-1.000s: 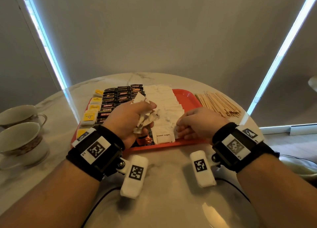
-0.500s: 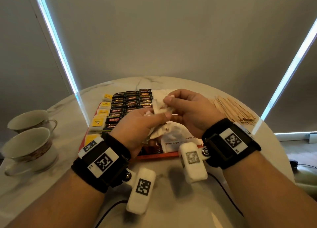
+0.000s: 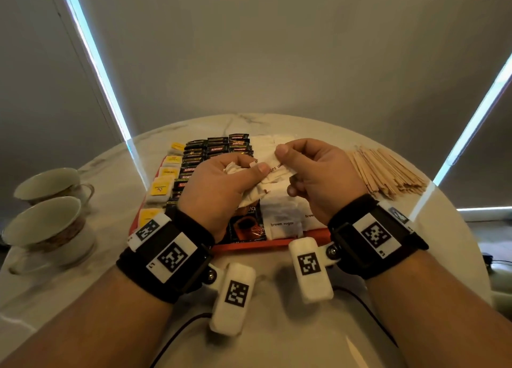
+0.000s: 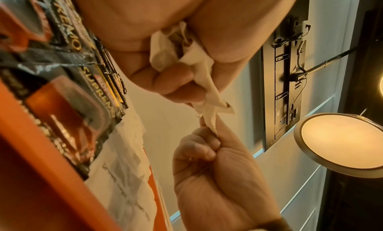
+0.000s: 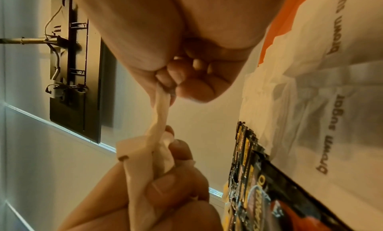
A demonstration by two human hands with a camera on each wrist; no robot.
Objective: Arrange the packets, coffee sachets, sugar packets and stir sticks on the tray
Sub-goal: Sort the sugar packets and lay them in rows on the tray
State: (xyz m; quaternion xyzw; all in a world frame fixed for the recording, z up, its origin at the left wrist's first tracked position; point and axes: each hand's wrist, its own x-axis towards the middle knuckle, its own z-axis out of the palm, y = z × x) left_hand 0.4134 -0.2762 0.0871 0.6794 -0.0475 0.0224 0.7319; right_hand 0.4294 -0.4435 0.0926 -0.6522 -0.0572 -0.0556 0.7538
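Gripping a crumpled bunch of sugar packets (image 3: 250,193) in my left hand (image 3: 219,184), I am pinching one packet's end with my right hand (image 3: 318,173), both above the tray (image 3: 266,246).

Bare forearms. Each wrist wears a broad black strap (image 3: 177,259) carrying white plates printed with black square fiducial markers. Beside each strap, toward the body's midline, a rounded white module (image 3: 234,298) bearing another marker hangs from a screwed bracket; thin dark cables trail beneath.
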